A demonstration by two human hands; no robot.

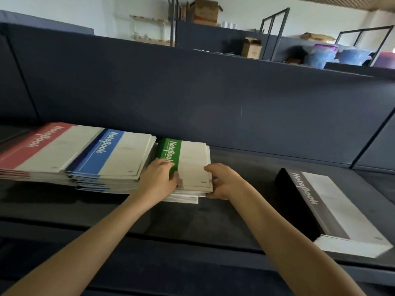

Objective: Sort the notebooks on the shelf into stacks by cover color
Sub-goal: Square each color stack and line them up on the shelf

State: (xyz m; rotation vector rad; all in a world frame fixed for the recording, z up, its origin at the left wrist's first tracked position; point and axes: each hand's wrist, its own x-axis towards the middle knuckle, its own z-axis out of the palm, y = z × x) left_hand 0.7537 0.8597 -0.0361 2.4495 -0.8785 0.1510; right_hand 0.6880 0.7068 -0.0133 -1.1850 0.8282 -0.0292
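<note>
A person's left hand [159, 178] and right hand [222, 180] bracket the green stack [190, 159] of notebooks on a dark shelf [245, 167]. The left fingers [168, 165] are curled over its near-left corner, and the right fingers [210, 196] are bent round its near-right corner with the thumb on top. The step appears to be squaring this pile. Several lower notebooks jut out toward the person beneath the fingers, so pressing both sides inward and nudging those covers back should align it; lifting would risk the loose ones fanning. Just left of the left fingers, the blue stack [111, 157] sits almost against the green one, leaving little slack there. The red stack [38, 146] lies beyond the blue one and overlaps it. Right of the right fingers the shelf runs bare as far as the black stack [324, 210], which lies well apart. Beyond the fingertips, a dark back panel [192, 92] closes off the shelf close behind the pile.
</note>
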